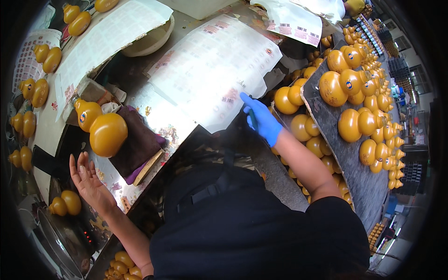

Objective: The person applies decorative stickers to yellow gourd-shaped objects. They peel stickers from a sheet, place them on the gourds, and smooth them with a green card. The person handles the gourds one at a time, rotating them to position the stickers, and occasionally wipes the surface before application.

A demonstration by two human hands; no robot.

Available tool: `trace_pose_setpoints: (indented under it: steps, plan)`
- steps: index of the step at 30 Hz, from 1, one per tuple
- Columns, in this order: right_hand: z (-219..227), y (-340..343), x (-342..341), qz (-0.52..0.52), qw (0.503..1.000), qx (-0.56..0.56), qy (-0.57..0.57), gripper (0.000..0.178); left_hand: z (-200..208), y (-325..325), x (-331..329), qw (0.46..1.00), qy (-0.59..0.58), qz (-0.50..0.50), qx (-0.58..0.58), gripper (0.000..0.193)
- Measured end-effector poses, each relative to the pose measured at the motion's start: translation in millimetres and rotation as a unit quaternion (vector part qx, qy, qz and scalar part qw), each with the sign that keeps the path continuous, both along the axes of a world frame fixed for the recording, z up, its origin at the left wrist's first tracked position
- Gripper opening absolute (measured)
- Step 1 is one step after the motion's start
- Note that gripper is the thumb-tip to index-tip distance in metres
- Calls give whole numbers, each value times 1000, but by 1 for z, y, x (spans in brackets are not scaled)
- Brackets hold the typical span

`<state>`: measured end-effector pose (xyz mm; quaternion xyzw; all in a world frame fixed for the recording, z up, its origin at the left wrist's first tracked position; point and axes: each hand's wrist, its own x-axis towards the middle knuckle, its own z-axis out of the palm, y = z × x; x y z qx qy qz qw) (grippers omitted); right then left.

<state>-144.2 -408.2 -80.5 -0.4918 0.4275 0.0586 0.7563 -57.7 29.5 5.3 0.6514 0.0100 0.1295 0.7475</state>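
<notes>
My left hand (89, 184), bare, is raised with its fingers spread and holds nothing. Just beyond its fingertips a yellow gourd-shaped bottle (108, 135) lies tilted, its neck toward the far left, against a dark cloth pad (137, 144) with purple edges. In a blue glove, my right hand (263, 120) is closed around a slim dark green tool (252, 120), whose kind I cannot make out. That hand is at the right edge of a large white label sheet (205, 70) with faint round and reddish prints. Its fingertips reach the sheet near a small barcode print.
On the right, a dark board (347, 140) carries many yellow gourd bottles, with more on a level below it. Several similar bottles (39, 93) line the left side. A white basin (154, 39) sits partly under another sheet (116, 30). Further label sheets (291, 23) lie at the back.
</notes>
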Motion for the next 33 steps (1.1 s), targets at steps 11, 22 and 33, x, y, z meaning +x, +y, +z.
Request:
trace_pose_setpoints:
  steps: [11, 22, 33]
  plan:
    - [-36, 3, -3, -33, 990, -12, -139, 23, -14, 1, -14, 1000, 24, -11, 9, 43]
    - [-11, 11, -2, -48, 991, 31, -120, 30, -22, -9, -11, 999, 33, -13, 37, 41]
    - [-5, 22, -4, -21, 996, -13, -81, 14, -32, 4, -16, 998, 56, 18, 28, 43]
